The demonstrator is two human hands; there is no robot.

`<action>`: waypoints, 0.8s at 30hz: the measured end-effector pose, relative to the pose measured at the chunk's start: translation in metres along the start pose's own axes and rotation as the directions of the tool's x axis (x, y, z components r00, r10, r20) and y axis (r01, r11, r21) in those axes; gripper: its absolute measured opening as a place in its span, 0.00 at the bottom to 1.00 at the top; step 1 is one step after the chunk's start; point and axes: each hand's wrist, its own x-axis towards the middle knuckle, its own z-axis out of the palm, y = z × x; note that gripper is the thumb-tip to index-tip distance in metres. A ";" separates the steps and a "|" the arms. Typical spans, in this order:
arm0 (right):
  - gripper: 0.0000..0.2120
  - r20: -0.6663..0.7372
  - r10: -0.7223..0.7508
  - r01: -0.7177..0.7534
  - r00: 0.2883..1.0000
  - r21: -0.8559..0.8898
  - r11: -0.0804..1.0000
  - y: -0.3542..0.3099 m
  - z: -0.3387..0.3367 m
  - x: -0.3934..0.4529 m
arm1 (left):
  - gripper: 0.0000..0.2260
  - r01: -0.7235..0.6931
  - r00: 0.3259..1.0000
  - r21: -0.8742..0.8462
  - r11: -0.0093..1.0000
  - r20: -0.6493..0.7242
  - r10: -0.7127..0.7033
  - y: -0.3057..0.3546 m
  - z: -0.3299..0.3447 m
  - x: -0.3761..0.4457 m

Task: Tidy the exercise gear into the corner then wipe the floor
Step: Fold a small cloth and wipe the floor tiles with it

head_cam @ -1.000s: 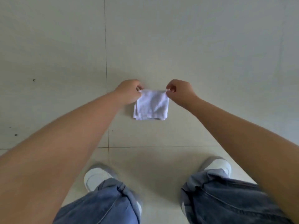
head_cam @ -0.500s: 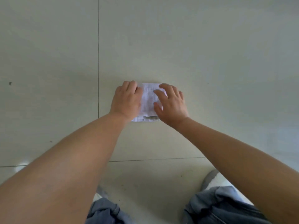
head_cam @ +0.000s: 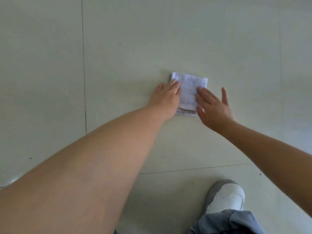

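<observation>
Cloth: a white folded cloth [head_cam: 189,93] lay flat on the pale tiled floor [head_cam: 118,65], a little right of the view's centre and well right of a dark grout line.
Left hand: the left hand [head_cam: 166,97] lay flat on the cloth's left edge, fingers straight and pressing down on it.
Right hand: the right hand [head_cam: 213,107] was spread open at the cloth's right edge, fingers straight, their tips over the cloth; whether they touched it could not be told.
Foot: a white and grey shoe [head_cam: 224,196] stood on the floor near the bottom right, under a blue trouser leg [head_cam: 228,223].
</observation>
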 end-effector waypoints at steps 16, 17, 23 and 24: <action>0.27 -0.050 -0.013 0.026 0.999 0.270 0.962 -0.115 -0.026 0.048 | 0.24 0.052 0.994 0.119 0.992 -0.100 -0.040 -0.110 0.021 -0.066; 0.26 -0.027 -0.003 0.009 1.000 0.254 0.967 -0.111 -0.020 0.038 | 0.25 0.000 0.998 0.156 0.988 -0.068 0.011 -0.103 0.022 -0.066; 0.23 -0.018 0.245 -0.239 0.969 0.149 0.959 -0.054 0.035 -0.048 | 0.25 -0.447 0.883 0.303 0.842 0.002 0.469 -0.022 0.021 -0.034; 0.23 0.012 0.285 -0.283 0.959 0.152 0.947 -0.043 0.042 -0.059 | 0.26 -0.471 0.877 0.293 0.832 0.049 0.479 -0.001 0.018 -0.026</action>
